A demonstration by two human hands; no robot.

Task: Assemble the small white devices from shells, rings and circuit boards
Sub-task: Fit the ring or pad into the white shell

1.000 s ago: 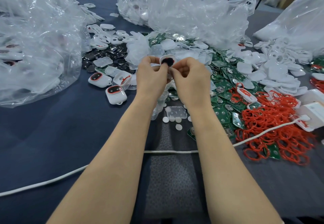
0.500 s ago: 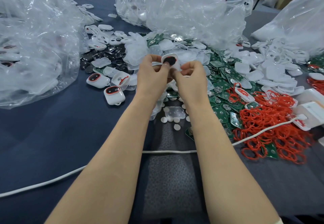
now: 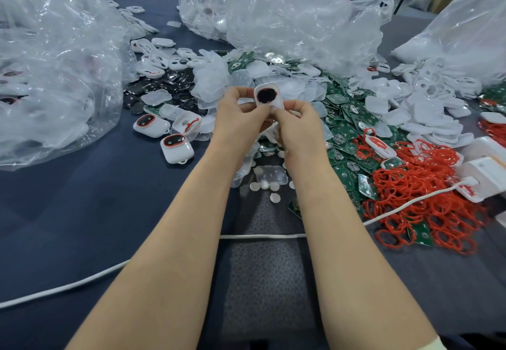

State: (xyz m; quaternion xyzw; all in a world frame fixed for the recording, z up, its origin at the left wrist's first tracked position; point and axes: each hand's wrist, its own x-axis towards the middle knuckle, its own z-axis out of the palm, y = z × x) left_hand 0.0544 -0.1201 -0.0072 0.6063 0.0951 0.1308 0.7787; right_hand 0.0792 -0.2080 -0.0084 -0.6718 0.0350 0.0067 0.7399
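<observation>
A white cable [image 3: 262, 236] crosses the dark bench [image 3: 82, 212] nearest, passing beneath both forearms. Beyond it the left grip [image 3: 241, 119] and right grip [image 3: 298, 125] meet above the bench, both pinching one white shell [image 3: 275, 100] with a dark round centre. Red rings [image 3: 427, 193] lie at 4 o'clock of it, circuit boards [image 3: 347, 130] at 3, finished devices [image 3: 176, 148] at 8, clear bags [image 3: 287, 20] at 12.

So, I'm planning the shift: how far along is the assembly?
Two finished devices lie left of the hands. The left hand and right hand hold one shell with a dark disc in it. Heaps of circuit boards, red rings and loose shells remain.
</observation>
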